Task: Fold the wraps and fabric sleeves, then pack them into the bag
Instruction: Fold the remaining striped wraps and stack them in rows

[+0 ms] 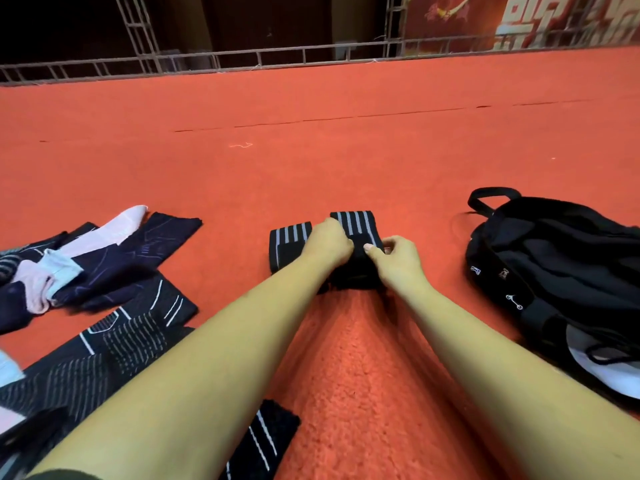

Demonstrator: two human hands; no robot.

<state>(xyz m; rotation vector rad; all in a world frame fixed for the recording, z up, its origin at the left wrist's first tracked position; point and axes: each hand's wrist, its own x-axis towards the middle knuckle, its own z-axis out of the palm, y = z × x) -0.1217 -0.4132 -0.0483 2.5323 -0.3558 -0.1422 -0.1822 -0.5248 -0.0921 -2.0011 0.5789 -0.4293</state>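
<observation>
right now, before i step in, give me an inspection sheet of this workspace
surface: orange-red carpet floor, with a fluffy orange mat nearest the person
job's things: black grey-striped elastic wrap under both hands; similar striped piece just left of it; dark patterned fabric sleeves heaped on the left; black fabric backpack on the right, contents cannot be told
clutter: pale pink and white cloth pieces among the sleeves; loose thread on the carpet
grippers: left hand grips the wrap in a fist; right hand pinches its edge
cables: nothing seen
surroundings: grey metal truss railing along the carpet's far edge; red banner behind it
</observation>
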